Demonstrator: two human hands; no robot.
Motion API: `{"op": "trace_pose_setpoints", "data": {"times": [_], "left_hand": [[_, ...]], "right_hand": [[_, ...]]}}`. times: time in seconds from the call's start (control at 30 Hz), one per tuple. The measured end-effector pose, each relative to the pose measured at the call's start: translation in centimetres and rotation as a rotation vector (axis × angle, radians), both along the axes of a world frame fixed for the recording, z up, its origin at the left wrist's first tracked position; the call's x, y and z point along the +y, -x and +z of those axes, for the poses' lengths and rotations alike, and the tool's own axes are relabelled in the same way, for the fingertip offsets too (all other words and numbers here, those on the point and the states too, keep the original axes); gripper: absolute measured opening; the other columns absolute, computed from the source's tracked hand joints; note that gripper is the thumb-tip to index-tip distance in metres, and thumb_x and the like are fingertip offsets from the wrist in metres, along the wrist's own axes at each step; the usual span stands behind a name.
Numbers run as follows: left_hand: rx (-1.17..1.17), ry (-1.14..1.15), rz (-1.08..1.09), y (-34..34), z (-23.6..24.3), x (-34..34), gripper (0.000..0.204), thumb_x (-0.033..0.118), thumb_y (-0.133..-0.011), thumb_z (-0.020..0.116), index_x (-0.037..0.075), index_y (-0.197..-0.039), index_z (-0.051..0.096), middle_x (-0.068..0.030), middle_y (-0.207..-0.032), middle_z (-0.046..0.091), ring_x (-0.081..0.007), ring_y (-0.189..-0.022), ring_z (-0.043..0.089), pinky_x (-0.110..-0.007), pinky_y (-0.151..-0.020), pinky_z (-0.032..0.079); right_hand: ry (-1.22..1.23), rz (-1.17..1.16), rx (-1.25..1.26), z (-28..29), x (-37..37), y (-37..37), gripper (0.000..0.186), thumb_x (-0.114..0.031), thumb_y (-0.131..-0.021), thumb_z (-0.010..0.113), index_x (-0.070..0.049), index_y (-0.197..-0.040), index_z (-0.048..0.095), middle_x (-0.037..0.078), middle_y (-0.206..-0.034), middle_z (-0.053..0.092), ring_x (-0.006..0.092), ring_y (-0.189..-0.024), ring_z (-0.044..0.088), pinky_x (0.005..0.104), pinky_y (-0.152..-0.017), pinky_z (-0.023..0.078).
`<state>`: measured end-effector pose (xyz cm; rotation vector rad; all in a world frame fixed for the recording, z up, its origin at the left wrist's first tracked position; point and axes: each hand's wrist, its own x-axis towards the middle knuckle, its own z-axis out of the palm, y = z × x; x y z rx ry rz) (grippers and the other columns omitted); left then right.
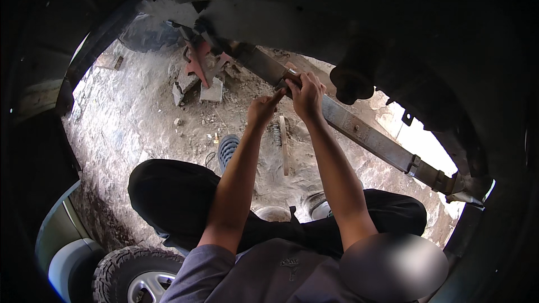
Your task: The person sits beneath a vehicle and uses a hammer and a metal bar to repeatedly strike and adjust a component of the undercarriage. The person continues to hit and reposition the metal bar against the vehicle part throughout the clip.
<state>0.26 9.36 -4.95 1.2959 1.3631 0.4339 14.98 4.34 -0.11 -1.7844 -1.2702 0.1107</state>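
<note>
While the spring (pixel 376 139) runs slantwise in front of you, your right hand (pixel 307 96) closes over its edge and your left hand (pixel 263 111) reaches to the same spot; whether the left pinches a small part, you cannot tell. Toward the spring's lower-right end, a clip (pixel 414 165) already wraps it, and that end looks mounted; the upper-left end is too dark to judge. What remains seems to lie under your hands, which hide it. Beyond, on the ground (pixel 146 112), are a strip (pixel 284 147) and a red stand (pixel 197 63).
</note>
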Motion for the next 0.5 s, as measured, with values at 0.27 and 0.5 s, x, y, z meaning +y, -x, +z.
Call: {"op": "trace_pose_setpoints", "data": {"times": [0.27, 0.5], "left_hand": [[0.033, 0.009, 0.016, -0.2, -1.4, 0.2, 0.068, 0.071, -0.084, 0.075, 0.004, -0.088, 0.076, -0.0038, -0.069, 0.066, -0.0095, -0.055, 0.058, -0.028, -0.053, 0.044], [0.066, 0.023, -0.008, -0.6, -0.9, -0.7, 0.09, 0.091, -0.077, 0.059, 0.003, -0.079, 0.077, -0.0159, -0.075, 0.073, -0.028, -0.081, 0.075, -0.042, -0.078, 0.055]], "right_hand": [[-0.005, -0.041, -0.066, -0.1, 3.2, 1.0, 0.025, -0.032, -0.089, 0.077, -0.009, -0.099, 0.073, 0.007, -0.097, 0.066, 0.0293, -0.102, 0.062, 0.046, -0.094, 0.039], [0.008, 0.029, 0.184, 0.9, 2.4, 0.9, 0.025, -0.028, -0.088, 0.077, -0.005, -0.098, 0.073, 0.012, -0.097, 0.067, 0.034, -0.099, 0.062, 0.0467, -0.09, 0.044]]}}
